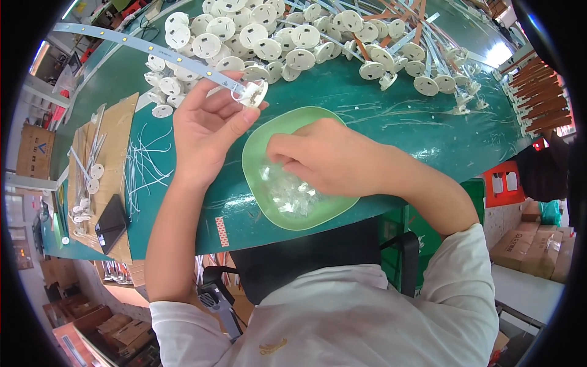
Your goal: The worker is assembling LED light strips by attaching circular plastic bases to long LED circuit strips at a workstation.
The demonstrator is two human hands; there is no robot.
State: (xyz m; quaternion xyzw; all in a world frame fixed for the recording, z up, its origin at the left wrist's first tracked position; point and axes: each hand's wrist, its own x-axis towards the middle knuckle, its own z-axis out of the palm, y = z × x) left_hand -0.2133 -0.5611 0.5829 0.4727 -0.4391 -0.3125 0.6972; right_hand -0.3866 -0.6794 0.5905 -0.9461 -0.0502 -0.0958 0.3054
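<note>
My left hand [205, 131] is closed on a white round end cap [258, 95] joined to an LED strip [153, 49]. The thumb presses the cap's lower edge, and the strip runs up to the far left. Thin white wires loop where strip and cap meet. Just to the right, my right hand [327, 153] reaches into a light green bowl [251, 168], its fingers pinched together. Small clear plastic pieces [293, 199] lie in the bowl below those fingers. Whatever is between the right fingertips is hidden.
White round caps [254, 37] are heaped at the back, many with strips attached. Left of my arm are loose white wires [147, 162], cardboard [116, 134] and a black phone [112, 224]. Brown strips [538, 92] hang at the far right. A chair [306, 254] stands by the table's near edge.
</note>
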